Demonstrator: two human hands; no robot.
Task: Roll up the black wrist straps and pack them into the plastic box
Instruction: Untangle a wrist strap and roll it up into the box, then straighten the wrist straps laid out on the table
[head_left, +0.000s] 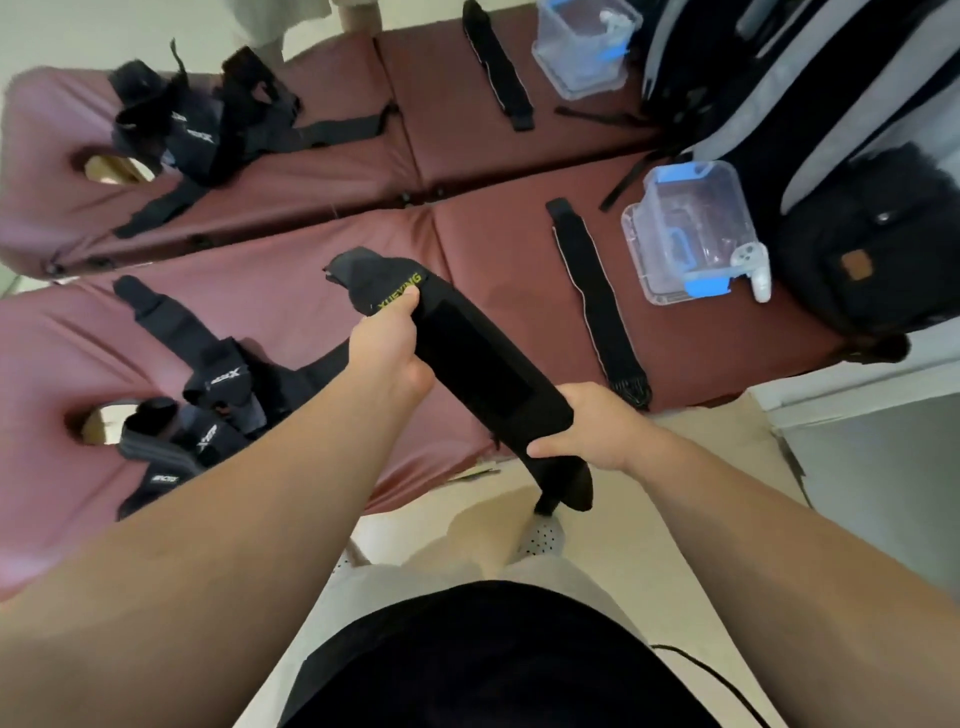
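Observation:
I hold a wide black wrist strap with yellow lettering stretched out flat between both hands, above the front edge of the maroon padded table. My left hand pinches its far end near the lettering. My right hand grips the near end, and a short tail hangs below it. A second black strap lies unrolled on the table to the right. Just beyond that one stands the clear plastic box with blue latches, its lid off.
A heap of black straps and braces lies at the table's left, beside the face hole. A white controller leans on the box. A dark backpack fills the right end. A mirror behind repeats the scene.

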